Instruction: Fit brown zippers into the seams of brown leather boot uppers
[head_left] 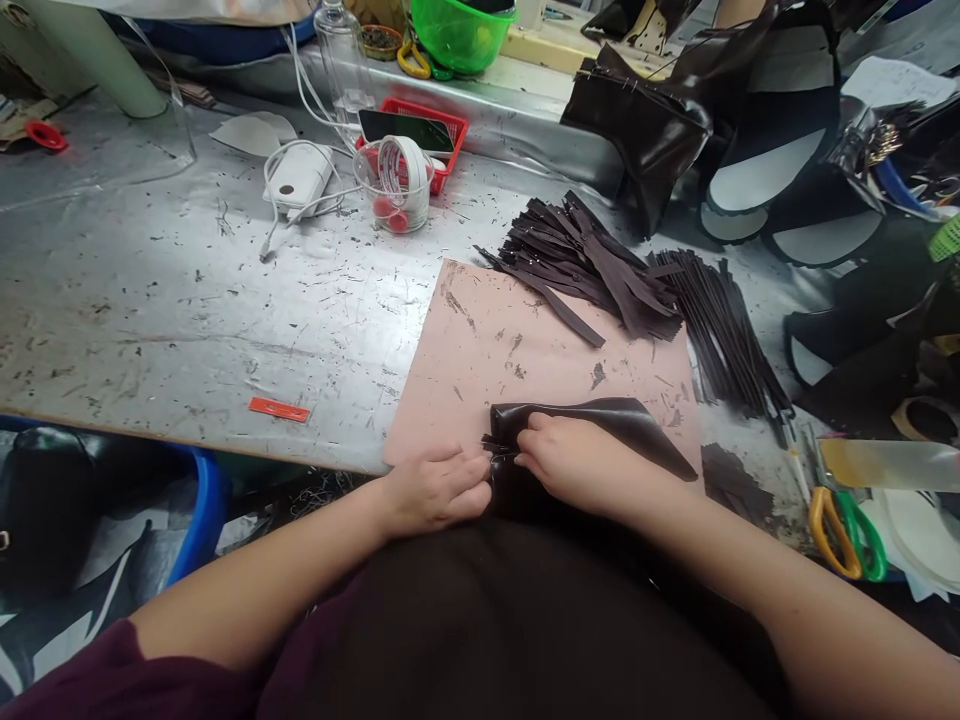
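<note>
At the near edge of a pinkish board (480,350) lies a dark brown, shiny leather piece (637,425), partly folded over. My right hand (566,460) is closed on its left part, fingers curled. Beside it my left hand (442,487) has its fingers pressed together against the leather's left edge; the fingertips are partly hidden. Between the hands a short dark zipper end (491,443) sticks out of the fold. Beyond the board's far edge is a loose pile of dark brown zippers (585,265), and to its right a neater zipper bundle (731,330).
Orange and green-handled scissors (836,535) lie at right. An orange-red strip (278,409) is on the silver table (187,330). Farther back stand a clear cup (394,195) holding tape, a red basket (459,150) and leather pieces (649,130). A blue bin (208,500) sits lower left.
</note>
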